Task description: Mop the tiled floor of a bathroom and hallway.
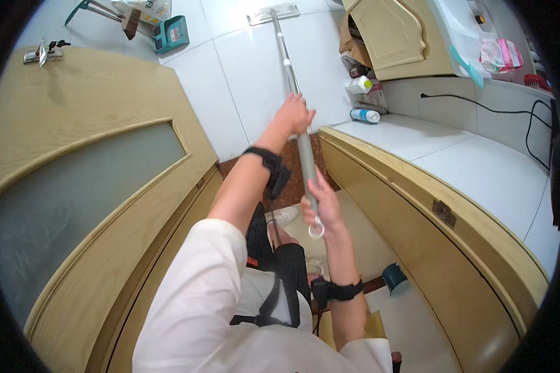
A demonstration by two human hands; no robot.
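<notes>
A flat mop (307,163) runs up the middle of the view, with a grey lower grip and a silver pole. Its wide flat head (274,12) lies on the white tiles at the far end. My left hand (294,115) is closed around the pole, further along. Nearer to me, my right hand (325,202) wraps the grey grip just above the white hanging ring (316,229). Part of the grip is hidden by the fingers. Each forearm wears a black strap with a small device.
A wooden door with a frosted pane (93,180) stands open at left; a door frame (417,205) runs along the right. A brown threshold (298,194) crosses between them. Beyond are a green dustpan (172,35), a cabinet (389,34), a white bottle (358,85) and a blue-white can (365,115).
</notes>
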